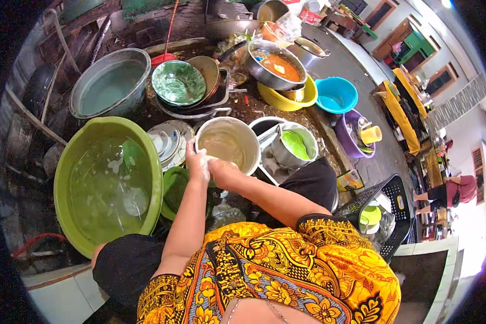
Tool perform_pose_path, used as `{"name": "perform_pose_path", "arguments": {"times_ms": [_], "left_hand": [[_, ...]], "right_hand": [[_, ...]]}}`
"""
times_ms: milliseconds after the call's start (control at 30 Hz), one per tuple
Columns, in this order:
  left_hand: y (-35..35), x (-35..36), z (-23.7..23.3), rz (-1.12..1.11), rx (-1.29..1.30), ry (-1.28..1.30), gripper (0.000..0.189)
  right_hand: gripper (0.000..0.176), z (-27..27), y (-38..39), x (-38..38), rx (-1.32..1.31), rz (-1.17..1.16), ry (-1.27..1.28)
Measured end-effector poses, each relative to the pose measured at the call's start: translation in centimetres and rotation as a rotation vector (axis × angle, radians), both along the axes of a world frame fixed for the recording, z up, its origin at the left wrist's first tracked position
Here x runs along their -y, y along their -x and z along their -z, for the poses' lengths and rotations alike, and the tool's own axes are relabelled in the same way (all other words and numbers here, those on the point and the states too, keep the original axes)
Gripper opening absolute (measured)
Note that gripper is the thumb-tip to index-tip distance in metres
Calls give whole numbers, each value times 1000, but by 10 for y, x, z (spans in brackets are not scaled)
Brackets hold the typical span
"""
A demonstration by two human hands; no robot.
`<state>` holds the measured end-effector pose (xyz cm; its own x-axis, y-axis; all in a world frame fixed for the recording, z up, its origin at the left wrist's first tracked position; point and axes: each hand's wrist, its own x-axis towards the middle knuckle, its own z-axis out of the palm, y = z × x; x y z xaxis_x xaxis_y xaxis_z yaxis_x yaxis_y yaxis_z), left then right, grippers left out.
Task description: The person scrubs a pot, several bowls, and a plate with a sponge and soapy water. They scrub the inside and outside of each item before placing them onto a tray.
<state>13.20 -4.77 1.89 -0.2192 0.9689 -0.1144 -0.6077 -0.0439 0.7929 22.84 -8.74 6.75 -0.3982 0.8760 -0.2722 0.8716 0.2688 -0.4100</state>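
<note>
A light metal pot (pixel 229 137) with cloudy, brownish water inside tilts towards me, between the stacked dishes and the other pots. My left hand (pixel 198 164), with white suds on it, grips the pot's left rim. Against the near rim, my right hand (pixel 224 173) is closed; whatever its fingers hold is hidden. White plates and bowls (pixel 170 141) are stacked just left of the pot. Below them is a dark green basin (pixel 175 189), partly covered by my left arm. A metal pot with a bright green item (pixel 295 144) inside stands to the right.
At the left is a large green tub (pixel 62 189) of soapy water, with a grey tub (pixel 78 100) behind it. Further back lie a marbled green bowl (pixel 178 82) and a pan of orange liquid (pixel 275 65). Blue (pixel 336 94) and purple (pixel 344 132) basins and a black crate (pixel 397 216) are right. A person (pixel 459 191) is far right.
</note>
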Motion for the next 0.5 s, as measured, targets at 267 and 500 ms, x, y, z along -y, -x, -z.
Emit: {"name": "perform_pose_path", "arguments": {"times_ms": [267,500], "left_hand": [[15,-3,-49,131,-526,-235,33],[90,-17,-26,-555,-1132,-141,23]], "right_hand": [[46,-50,-90,-4,254,324,-386],[39,-55,-220,-42,376,523,-519]]}}
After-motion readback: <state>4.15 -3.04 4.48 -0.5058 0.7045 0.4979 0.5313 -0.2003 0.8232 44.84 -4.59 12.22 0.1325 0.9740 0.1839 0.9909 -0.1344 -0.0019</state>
